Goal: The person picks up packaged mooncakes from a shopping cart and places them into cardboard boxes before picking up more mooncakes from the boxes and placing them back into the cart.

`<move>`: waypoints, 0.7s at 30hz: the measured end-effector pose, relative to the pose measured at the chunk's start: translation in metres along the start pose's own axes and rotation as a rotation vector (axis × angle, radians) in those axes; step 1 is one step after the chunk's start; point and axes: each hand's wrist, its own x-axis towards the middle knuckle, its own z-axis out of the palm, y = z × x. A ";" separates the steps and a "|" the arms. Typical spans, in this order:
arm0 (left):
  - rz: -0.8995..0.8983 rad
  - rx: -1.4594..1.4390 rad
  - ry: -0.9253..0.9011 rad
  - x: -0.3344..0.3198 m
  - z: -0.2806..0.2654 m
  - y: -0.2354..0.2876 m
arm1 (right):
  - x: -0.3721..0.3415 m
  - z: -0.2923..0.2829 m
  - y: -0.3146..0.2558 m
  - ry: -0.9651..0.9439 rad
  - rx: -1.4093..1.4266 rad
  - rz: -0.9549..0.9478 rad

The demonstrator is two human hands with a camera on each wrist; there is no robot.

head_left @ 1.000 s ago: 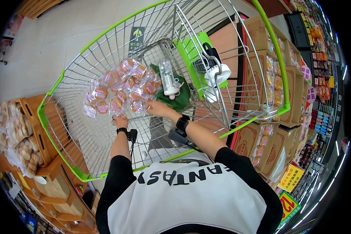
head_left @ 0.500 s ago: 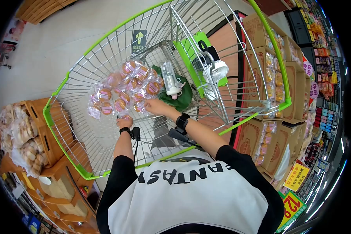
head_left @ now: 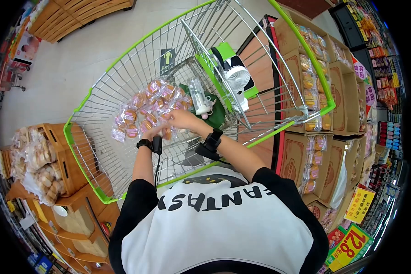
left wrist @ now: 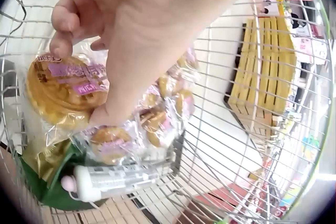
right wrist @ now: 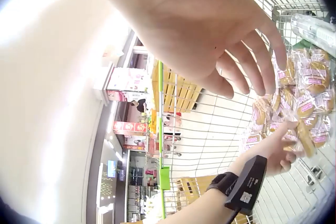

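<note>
My left hand point(head_left: 151, 132) pinches one round golden cake point(left wrist: 60, 95) in a clear wrapper with purple print, between thumb and fingers. The right wrist view shows this cake edge-on beside the left hand point(right wrist: 278, 153). My right hand point(head_left: 182, 119) hovers close by, over the near side of the pile, its fingers loosely bent with nothing between them. More wrapped cakes point(head_left: 153, 100) lie heaped in the shopping cart point(head_left: 100, 160). Right of the heap, a clear bottle point(head_left: 198, 95) with a white end lies on a dark green bag point(head_left: 218, 114).
A white fan point(head_left: 237, 77) sits by the cart's green seat panel point(head_left: 224, 51). Cardboard boxes point(head_left: 293, 157) of packaged cakes line the right side. Wooden shelving point(head_left: 66, 155) with bagged bread point(head_left: 43, 176) stands at the left. A yellow-green price sign point(head_left: 351, 246) is at lower right.
My left hand has moved up and right, against the pile and nearer the right hand. The right hand has shifted slightly upward. The view of cart and shelves has turned a little.
</note>
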 end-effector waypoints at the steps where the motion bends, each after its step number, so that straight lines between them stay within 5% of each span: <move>1: 0.047 -0.025 -0.095 0.002 -0.003 0.008 | -0.003 -0.008 -0.004 -0.039 -0.092 0.081; 4: 0.116 -0.146 -0.186 -0.006 -0.006 0.033 | -0.007 -0.018 0.000 -0.070 -0.077 0.174; 6: 0.372 -0.260 -0.276 -0.027 -0.001 0.049 | -0.017 -0.029 -0.008 -0.060 -0.029 0.197; 8: 0.431 -0.292 -0.353 -0.053 0.001 0.064 | -0.024 -0.030 -0.011 -0.050 0.019 0.218; 11: 0.593 -0.318 -0.411 -0.101 0.012 0.085 | -0.030 -0.023 -0.007 0.152 0.088 0.011; 13: 0.799 -0.054 -0.212 -0.124 0.019 0.091 | -0.038 -0.030 -0.018 0.130 0.117 0.020; 21: 0.956 0.024 0.066 -0.182 0.048 0.086 | -0.091 -0.059 -0.045 0.088 0.551 -0.041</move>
